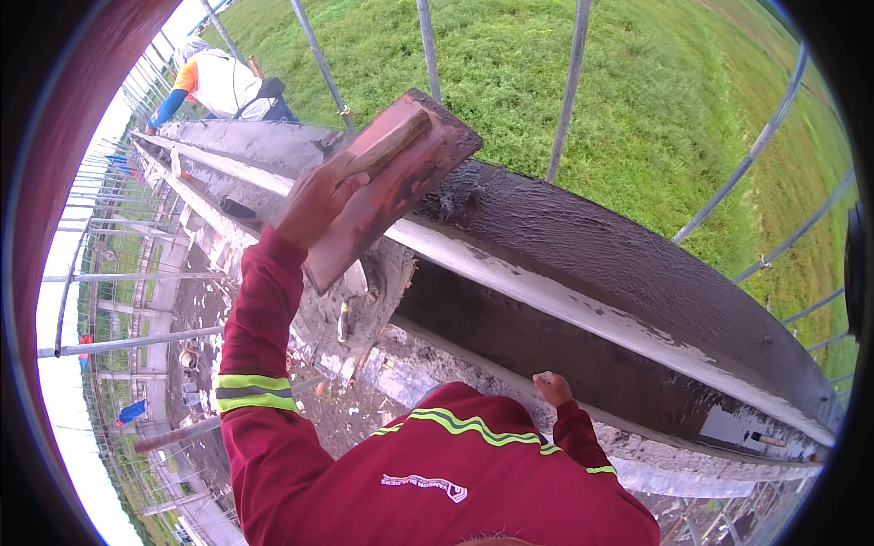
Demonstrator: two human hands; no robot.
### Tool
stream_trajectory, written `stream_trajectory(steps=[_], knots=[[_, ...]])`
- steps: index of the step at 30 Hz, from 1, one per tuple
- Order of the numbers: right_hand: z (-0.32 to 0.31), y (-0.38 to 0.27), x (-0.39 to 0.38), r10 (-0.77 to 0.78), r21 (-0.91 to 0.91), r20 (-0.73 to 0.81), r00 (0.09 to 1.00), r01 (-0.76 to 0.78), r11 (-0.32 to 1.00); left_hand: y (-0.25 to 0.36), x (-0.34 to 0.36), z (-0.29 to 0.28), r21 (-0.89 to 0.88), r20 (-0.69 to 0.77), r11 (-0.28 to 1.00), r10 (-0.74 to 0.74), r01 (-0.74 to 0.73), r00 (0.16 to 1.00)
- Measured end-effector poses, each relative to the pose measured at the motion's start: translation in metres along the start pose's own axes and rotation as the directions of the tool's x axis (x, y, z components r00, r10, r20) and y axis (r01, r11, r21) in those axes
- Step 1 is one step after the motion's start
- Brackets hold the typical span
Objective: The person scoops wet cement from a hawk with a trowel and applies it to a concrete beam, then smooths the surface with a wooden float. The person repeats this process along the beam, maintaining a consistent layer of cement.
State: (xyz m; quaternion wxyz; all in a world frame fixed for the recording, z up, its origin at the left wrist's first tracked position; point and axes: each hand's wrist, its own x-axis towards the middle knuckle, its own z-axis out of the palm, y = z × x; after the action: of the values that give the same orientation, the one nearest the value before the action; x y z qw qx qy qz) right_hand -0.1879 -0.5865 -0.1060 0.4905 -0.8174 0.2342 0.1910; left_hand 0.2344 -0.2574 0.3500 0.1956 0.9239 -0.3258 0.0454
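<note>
My left hand (314,202) is closed on a plastering float (382,196), a reddish-brown flat board with a wooden handle. It is lifted at a tilt over the concrete channel, its far end close to the dark, wet-looking mortar (601,227) on the outer wall. My right hand (553,388) is closed at the near edge of the channel (546,341); whether anything lies inside the fingers is hidden. Below the float, a pointed trowel (344,318) with a pale handle lies on a mortar-smeared board (387,296).
A pale concrete ledge (519,268) runs lengthwise along the channel. Metal poles (570,91) stand beyond the wall, with grass (655,109) below. A brush (767,439) lies at the far right end. Another person (223,82) leans over the wall at the far left.
</note>
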Motion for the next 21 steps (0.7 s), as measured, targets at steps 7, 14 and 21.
stream_trajectory(steps=[7,14,21], knots=[[-0.008,-0.011,0.004,0.078,0.050,-0.035,0.996,-0.076,0.996,-0.021,0.084,0.000,-0.057,0.173,0.941,0.339,-0.334,0.925],[0.005,-0.020,-0.025,0.098,0.101,-0.184,0.978,-0.081,0.992,-0.001,0.146,0.033,-0.041,0.253,0.879,0.469,-0.475,0.846],[0.026,0.007,-0.047,0.323,0.143,-0.173,0.930,-0.301,0.943,-0.004,0.183,0.045,-0.077,0.366,0.833,0.535,-0.548,0.761]])
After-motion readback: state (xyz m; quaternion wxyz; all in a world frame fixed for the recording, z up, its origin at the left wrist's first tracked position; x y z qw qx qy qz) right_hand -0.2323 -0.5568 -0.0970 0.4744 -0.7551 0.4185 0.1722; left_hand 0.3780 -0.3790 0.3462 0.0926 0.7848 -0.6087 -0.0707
